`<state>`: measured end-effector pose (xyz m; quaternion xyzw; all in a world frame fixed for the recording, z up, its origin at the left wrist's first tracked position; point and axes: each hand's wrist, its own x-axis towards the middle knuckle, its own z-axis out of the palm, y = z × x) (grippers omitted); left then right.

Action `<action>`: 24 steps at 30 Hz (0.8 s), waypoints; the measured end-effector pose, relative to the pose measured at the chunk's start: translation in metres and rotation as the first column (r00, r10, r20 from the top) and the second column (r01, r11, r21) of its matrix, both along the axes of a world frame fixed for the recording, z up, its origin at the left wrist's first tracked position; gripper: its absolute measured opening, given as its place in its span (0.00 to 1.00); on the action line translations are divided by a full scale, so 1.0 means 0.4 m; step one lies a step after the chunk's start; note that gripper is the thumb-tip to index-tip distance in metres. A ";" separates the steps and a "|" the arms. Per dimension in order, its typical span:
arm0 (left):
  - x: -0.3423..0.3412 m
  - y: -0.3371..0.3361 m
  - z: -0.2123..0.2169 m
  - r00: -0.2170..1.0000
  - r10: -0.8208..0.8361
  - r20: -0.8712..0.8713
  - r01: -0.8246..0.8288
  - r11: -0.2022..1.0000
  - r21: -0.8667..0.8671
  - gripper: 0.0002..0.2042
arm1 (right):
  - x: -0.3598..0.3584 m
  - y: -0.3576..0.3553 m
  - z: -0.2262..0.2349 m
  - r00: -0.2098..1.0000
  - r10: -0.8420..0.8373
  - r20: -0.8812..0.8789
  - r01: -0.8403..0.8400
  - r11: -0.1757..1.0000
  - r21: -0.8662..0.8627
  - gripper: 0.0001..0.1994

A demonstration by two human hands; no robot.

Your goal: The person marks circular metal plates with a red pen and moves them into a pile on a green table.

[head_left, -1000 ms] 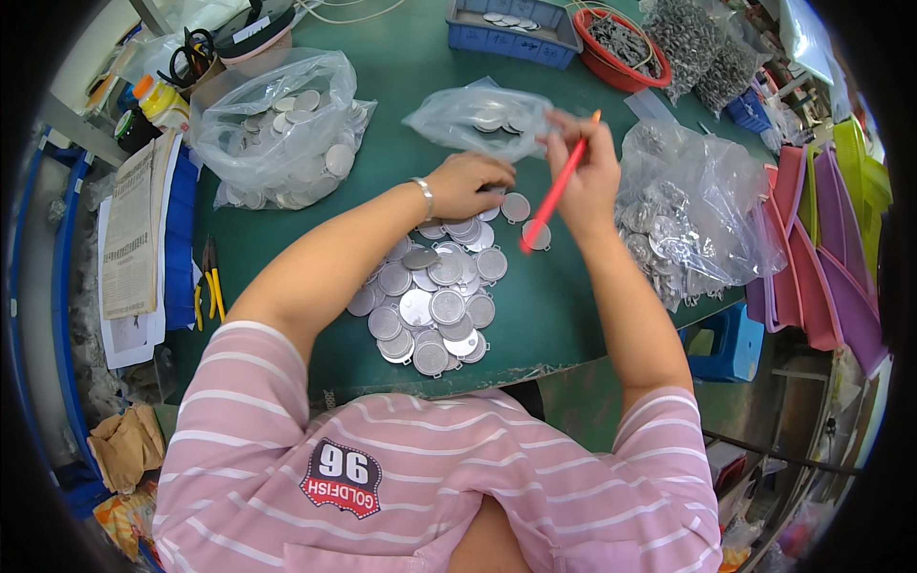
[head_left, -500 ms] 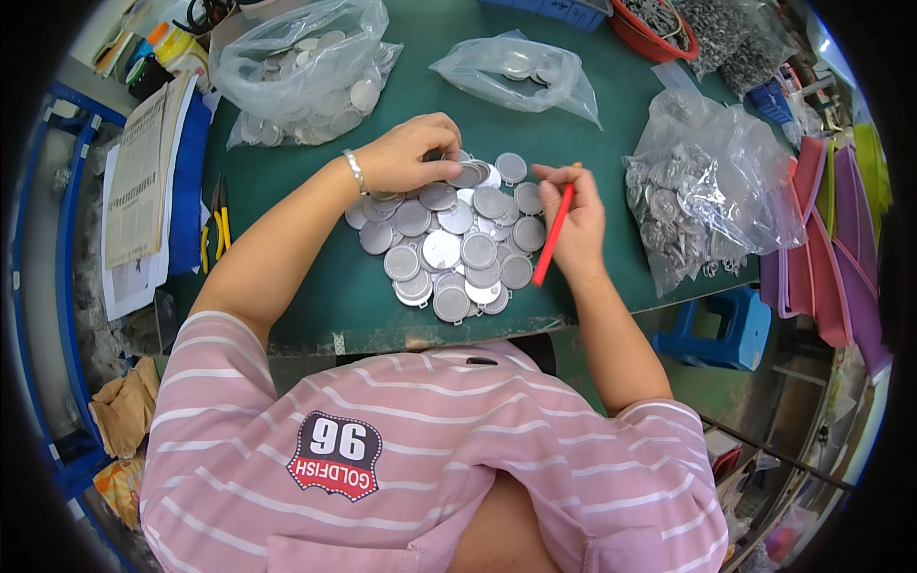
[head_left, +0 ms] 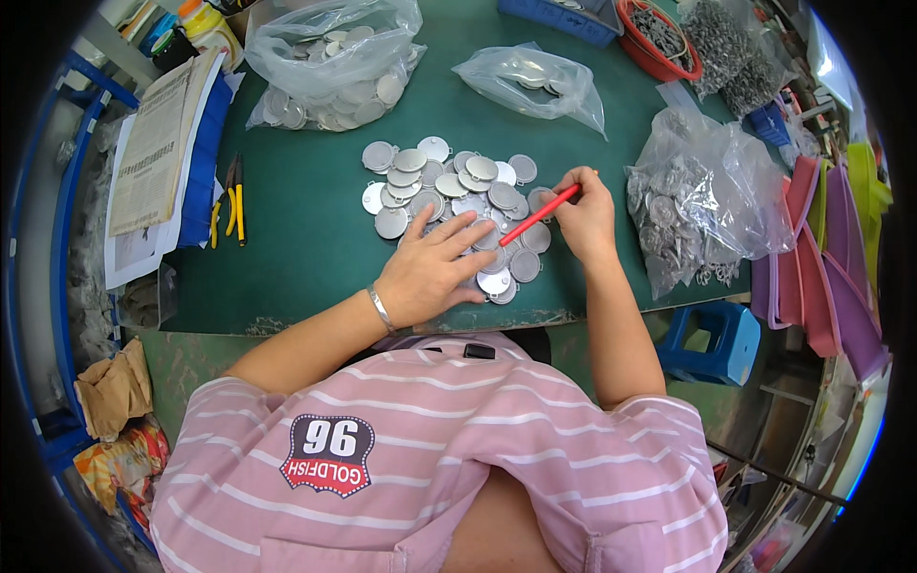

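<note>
A loose heap of round silver metal discs (head_left: 452, 186), several with small loops on the rim, lies mid-table in front of me. My left hand (head_left: 427, 270) rests palm down over the heap's near left side, fingers spread; it covers some discs beneath. At the heap's right edge, my right hand (head_left: 583, 215) is closed around a red pen-like stick (head_left: 540, 216). The stick slants down to the left, its lower tip above the discs close to my left fingertips. Whether that tip touches a disc I cannot tell.
Clear plastic bags of discs stand at the back left (head_left: 334, 72) and back centre (head_left: 535, 81). A bag of metal parts (head_left: 693, 191) lies right. Yellow-handled pliers (head_left: 235, 205) and a paper stack (head_left: 158, 158) are left. A red basin (head_left: 659, 43) stands far right; a blue stool (head_left: 712, 344) is below.
My left hand has moved from the heap's far side to its near side and spread its fingers. The discs at the far left are more spread out. My right hand still holds the red stick.
</note>
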<state>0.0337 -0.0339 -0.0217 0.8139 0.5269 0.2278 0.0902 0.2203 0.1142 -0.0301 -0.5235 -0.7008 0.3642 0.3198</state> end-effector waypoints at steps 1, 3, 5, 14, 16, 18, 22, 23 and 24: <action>-0.003 0.002 -0.007 0.999 0.050 -0.005 -0.050 0.999 0.018 0.23 | 0.003 -0.005 -0.003 0.995 -0.029 -0.091 0.029 1.000 0.002 0.11; -0.008 0.012 -0.023 0.991 0.133 0.022 -0.134 0.989 0.066 0.20 | 0.006 -0.016 0.007 0.968 -0.080 -0.236 0.070 0.996 -0.051 0.10; -0.012 0.021 -0.011 0.985 0.165 0.053 -0.168 0.983 0.077 0.20 | -0.008 -0.045 0.032 0.871 -0.116 -0.477 0.021 0.980 -0.200 0.10; -0.011 0.061 0.059 0.225 0.493 0.841 0.127 0.841 -0.527 0.08 | -0.122 -0.174 0.076 0.563 -0.153 -0.812 -0.242 0.909 -0.339 0.11; -0.024 0.055 0.069 0.175 0.508 0.843 0.092 0.844 -0.528 0.08 | -0.127 -0.173 0.094 0.589 -0.071 -0.805 -0.306 0.902 -0.304 0.11; -0.046 0.051 0.079 0.350 0.466 0.813 0.009 0.866 -0.500 0.07 | -0.128 -0.165 0.100 0.618 0.009 -0.786 -0.340 0.905 -0.257 0.11; -0.060 0.056 0.092 0.387 0.424 0.818 -0.049 0.896 -0.442 0.06 | -0.129 -0.141 0.091 0.639 0.127 -0.758 -0.427 0.879 -0.212 0.11; -0.060 0.060 0.094 0.283 0.458 0.843 -0.035 0.883 -0.468 0.06 | -0.131 -0.140 0.092 0.632 0.081 -0.771 -0.424 0.869 -0.255 0.10; -0.064 0.066 0.096 0.247 0.512 0.823 0.000 0.849 -0.528 0.06 | -0.133 -0.140 0.094 0.624 0.035 -0.781 -0.422 0.856 -0.298 0.10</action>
